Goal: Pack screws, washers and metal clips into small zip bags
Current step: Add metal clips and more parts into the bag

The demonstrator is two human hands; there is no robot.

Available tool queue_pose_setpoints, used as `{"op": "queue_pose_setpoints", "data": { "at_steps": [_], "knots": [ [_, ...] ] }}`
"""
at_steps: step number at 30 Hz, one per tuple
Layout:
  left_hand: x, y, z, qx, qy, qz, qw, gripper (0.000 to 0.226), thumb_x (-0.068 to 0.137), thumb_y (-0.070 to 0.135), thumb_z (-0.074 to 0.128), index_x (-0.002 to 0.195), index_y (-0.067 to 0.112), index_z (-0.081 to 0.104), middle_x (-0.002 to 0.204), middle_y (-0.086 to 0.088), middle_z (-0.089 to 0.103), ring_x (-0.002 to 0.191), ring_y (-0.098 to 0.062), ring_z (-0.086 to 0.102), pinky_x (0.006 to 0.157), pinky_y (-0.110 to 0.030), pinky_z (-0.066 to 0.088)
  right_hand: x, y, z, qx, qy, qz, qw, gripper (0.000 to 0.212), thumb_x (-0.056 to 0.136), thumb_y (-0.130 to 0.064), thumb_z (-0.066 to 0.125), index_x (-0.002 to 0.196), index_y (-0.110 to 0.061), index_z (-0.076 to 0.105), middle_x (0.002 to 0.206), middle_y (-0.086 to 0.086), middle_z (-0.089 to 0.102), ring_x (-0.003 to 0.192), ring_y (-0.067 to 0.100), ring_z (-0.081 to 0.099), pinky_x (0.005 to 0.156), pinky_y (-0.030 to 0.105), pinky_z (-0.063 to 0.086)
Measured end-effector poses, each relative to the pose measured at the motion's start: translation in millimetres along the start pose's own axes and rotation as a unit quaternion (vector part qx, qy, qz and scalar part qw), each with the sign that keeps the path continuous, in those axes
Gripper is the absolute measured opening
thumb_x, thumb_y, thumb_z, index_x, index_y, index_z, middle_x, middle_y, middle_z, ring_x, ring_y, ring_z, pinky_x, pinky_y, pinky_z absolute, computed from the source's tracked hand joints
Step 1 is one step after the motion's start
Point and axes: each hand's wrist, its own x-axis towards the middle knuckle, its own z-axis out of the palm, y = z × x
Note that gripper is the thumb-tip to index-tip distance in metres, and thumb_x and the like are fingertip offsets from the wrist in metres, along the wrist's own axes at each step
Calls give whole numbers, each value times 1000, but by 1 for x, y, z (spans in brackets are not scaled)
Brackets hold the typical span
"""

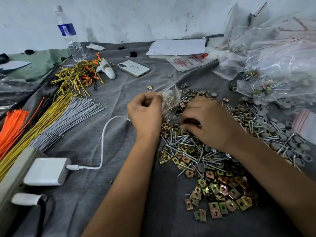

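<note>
Keep bag [171,98] mouth open, pinched by left hand [145,111]. With right hand [207,123], fingers curled pinching clips [220,190], feed few per pass.

No legible text (prints blurred)
</note>
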Motion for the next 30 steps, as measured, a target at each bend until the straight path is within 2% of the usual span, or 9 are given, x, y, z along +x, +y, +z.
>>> {"op": "queue_pose_setpoints", "data": {
  "at_steps": [2, 5, 8, 11, 16, 21, 25, 30],
  "knots": [
    [2, -1, -1, -11, 17, -2, 1000, 15, 86, 10, 76, 72, 17, 73, 63, 5, 65, 59, -10, 55, 58, -26, 47, 2, 0, 4, -9, -62, 7, 998, 16, 90, -39, 73, 97, -26, 78, 91, -10, 62, 95, 10, 50, 84, 35, 48],
    [3, -1, -2, -15, 24, 1, 1000, 18, 84, 12, 75, 69, 20, 71, 60, 7, 62, 56, -11, 52, 56, -27, 45, 6, -3, 6, -15, -100, 19, 995, 24, 90, -52, 67, 99, -32, 76, 88, -14, 55, 94, 10, 51, 82, 36, 50],
    [3, -1, -2, -21, 20, -1, 1000, 14, 81, 18, 74, 68, 21, 70, 57, 5, 59, 55, -15, 49, 56, -30, 41, 9, -7, 7, -1, -115, 18, 993, 23, 87, -52, 71, 99, -33, 74, 86, -15, 52, 89, 8, 51, 78, 32, 47],
    [3, -1, -3, -22, 19, -2, 1000, 13, 79, 22, 74, 67, 21, 70, 56, 6, 58, 54, -14, 49, 56, -30, 41, 9, -11, 7, 31, -134, 16, 990, 14, 86, -44, 76, 95, -33, 72, 90, -16, 53, 89, 3, 52, 80, 30, 49],
    [4, -1, -3, -27, 23, -4, 999, 15, 79, 20, 74, 65, 21, 68, 56, 8, 57, 55, -14, 48, 58, -31, 40, 6, -11, 9, 62, -122, 17, 990, 16, 89, -34, 75, 92, -31, 60, 95, -21, 50, 91, -2, 47, 82, 20, 40],
    [4, -1, -3, -24, 18, -1, 1000, 14, 79, 21, 74, 66, 21, 68, 56, 5, 57, 55, -16, 48, 57, -33, 40, 2, -6, 3, 167, -17, 47, 985, 15, 89, -19, 78, 103, -19, 71, 94, -13, 69, 87, -5, 63, 77, 7, 44],
    [3, 0, -3, -15, 13, 3, 1000, 14, 81, 19, 73, 68, 21, 69, 56, 5, 58, 54, -15, 49, 56, -32, 41, 3, -3, 0, 147, -2, 14, 989, 15, 89, -16, 78, 104, -14, 78, 98, -7, 74, 91, 3, 67, 85, 14, 48],
    [3, 1, -3, -13, 16, -1, 1000, 18, 83, 17, 74, 66, 22, 68, 57, 4, 58, 55, -16, 49, 57, -33, 41, 1, -1, 5, 116, -88, 18, 989, 15, 89, -29, 78, 102, -22, 75, 94, -9, 69, 91, 8, 64, 86, 36, 53]
  ]
}}
